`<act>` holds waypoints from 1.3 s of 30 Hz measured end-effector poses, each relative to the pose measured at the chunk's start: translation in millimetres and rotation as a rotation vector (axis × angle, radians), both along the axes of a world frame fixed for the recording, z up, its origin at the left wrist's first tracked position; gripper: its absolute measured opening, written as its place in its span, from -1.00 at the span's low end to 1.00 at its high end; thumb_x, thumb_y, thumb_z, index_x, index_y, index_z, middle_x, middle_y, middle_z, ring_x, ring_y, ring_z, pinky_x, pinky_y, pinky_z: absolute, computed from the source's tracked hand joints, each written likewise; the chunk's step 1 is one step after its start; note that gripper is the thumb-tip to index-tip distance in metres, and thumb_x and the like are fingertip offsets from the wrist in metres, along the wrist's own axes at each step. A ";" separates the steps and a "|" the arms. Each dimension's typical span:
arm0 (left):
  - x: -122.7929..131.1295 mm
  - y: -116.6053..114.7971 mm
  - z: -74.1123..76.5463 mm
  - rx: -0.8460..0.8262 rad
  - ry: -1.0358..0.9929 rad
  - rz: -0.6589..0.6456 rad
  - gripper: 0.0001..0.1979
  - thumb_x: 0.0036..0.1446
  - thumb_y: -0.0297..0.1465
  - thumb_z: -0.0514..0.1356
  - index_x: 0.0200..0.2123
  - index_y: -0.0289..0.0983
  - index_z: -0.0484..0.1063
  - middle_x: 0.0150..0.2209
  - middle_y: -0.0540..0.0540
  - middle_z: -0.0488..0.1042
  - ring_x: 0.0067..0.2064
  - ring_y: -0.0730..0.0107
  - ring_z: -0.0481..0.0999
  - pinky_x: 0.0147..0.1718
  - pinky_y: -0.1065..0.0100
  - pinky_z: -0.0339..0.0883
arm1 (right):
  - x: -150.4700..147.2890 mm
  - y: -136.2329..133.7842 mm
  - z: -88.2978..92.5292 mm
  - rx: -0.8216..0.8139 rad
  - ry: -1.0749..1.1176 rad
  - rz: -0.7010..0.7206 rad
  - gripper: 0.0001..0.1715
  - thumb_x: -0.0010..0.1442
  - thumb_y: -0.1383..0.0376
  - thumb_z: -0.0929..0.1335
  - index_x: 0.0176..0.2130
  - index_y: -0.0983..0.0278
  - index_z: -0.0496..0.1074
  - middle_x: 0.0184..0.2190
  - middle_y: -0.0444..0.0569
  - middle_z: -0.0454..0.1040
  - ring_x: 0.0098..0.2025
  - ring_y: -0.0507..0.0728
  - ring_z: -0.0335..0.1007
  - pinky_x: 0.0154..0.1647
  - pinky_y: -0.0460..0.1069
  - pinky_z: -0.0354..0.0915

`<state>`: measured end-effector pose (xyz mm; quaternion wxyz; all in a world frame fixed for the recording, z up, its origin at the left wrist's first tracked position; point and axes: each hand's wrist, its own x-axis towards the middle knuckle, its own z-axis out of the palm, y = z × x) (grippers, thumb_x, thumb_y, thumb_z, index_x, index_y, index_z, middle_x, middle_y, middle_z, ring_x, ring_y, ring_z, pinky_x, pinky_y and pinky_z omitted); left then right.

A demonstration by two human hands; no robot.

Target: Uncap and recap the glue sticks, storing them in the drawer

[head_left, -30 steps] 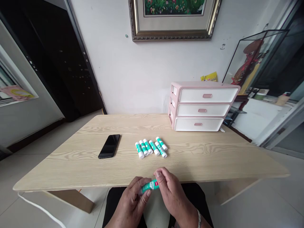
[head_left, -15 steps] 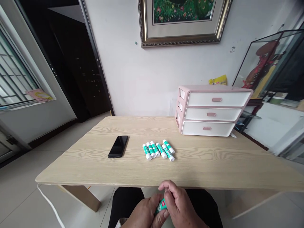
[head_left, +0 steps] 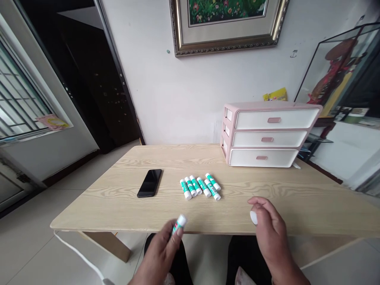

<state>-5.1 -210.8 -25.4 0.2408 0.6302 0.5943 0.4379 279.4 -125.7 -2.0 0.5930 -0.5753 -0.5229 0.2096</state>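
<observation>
My left hand (head_left: 162,247) is closed round a green and white glue stick (head_left: 179,224), its white end pointing up and to the right, at the table's front edge. Out to the right, my right hand (head_left: 268,229) pinches a small white cap (head_left: 253,217) between thumb and fingers over the table. Several more green and white glue sticks (head_left: 196,185) lie side by side on the wooden table (head_left: 118,213), beyond my hands. None of those is touched by either hand.
A black phone (head_left: 150,183) lies left of the glue sticks. At the back right stands a pink and white drawer unit (head_left: 267,136), with a yellow packet (head_left: 276,95) behind its top. A white cable (head_left: 78,253) hangs below the table's left corner.
My hands, together around one glue stick before, have come apart. The left moved left with the stick; the right moved right and up, holding the white cap. The view shifted slightly.
</observation>
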 end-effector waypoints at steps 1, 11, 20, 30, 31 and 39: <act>-4.7 12.6 4.4 -0.010 0.070 0.067 -0.58 0.37 -0.05 0.04 0.09 -0.16 0.44 -0.16 -0.11 0.60 -0.12 0.20 0.58 -0.15 0.28 0.47 | -2.1 2.1 -2.2 -0.010 -0.035 0.012 -0.69 0.23 0.10 0.23 -0.27 0.22 0.45 -0.45 -0.03 0.48 -0.44 0.14 0.34 -0.42 -0.02 0.26; -34.1 111.6 9.8 -0.101 0.804 0.496 -0.58 0.40 -0.43 -0.06 0.23 -0.36 0.34 -0.04 -0.29 0.50 -0.01 0.09 0.52 -0.03 0.20 0.34 | 4.5 57.1 -32.9 -0.208 -0.244 -0.005 -0.59 0.28 0.04 0.16 -0.19 0.18 0.46 -0.25 0.02 0.62 -0.21 0.24 0.50 -0.21 0.03 0.29; -39.4 133.5 7.8 -0.146 0.936 0.504 -0.57 0.34 -0.50 -0.03 0.21 -0.35 0.38 -0.09 -0.30 0.51 -0.04 0.00 0.48 -0.13 0.18 0.30 | 1.9 67.0 -42.3 -0.346 -0.327 0.062 -0.55 0.33 -0.02 0.15 -0.08 0.14 0.45 -0.16 0.00 0.61 -0.16 0.24 0.51 -0.21 0.04 0.27; -36.6 133.4 3.9 -0.039 0.885 0.381 -0.57 0.34 -0.45 0.01 0.23 -0.29 0.37 0.08 -0.30 0.46 0.15 0.04 0.40 0.12 0.14 0.25 | 3.2 63.2 -44.1 -0.330 -0.399 0.084 -0.46 0.33 -0.12 0.17 -0.05 0.16 0.46 -0.32 -0.06 0.55 -0.32 0.19 0.49 -0.33 0.02 0.23; -32.6 133.1 4.6 -0.021 0.877 0.333 -0.56 0.33 -0.48 0.01 0.24 -0.26 0.37 0.11 -0.27 0.45 0.17 0.09 0.39 0.14 0.17 0.24 | 2.9 63.0 -44.0 -0.335 -0.401 0.083 -0.47 0.33 -0.12 0.16 -0.05 0.15 0.46 -0.32 -0.06 0.55 -0.31 0.19 0.49 -0.33 0.02 0.23; -7.4 130.5 18.3 0.037 0.851 0.003 -0.56 0.26 -0.56 0.06 0.10 -0.15 0.53 0.18 -0.18 0.45 0.18 0.12 0.41 0.17 0.17 0.26 | -0.3 61.9 -41.8 -0.302 -0.375 0.072 -0.47 0.30 -0.11 0.21 -0.05 0.18 0.48 -0.31 -0.04 0.59 -0.30 0.18 0.51 -0.31 0.01 0.27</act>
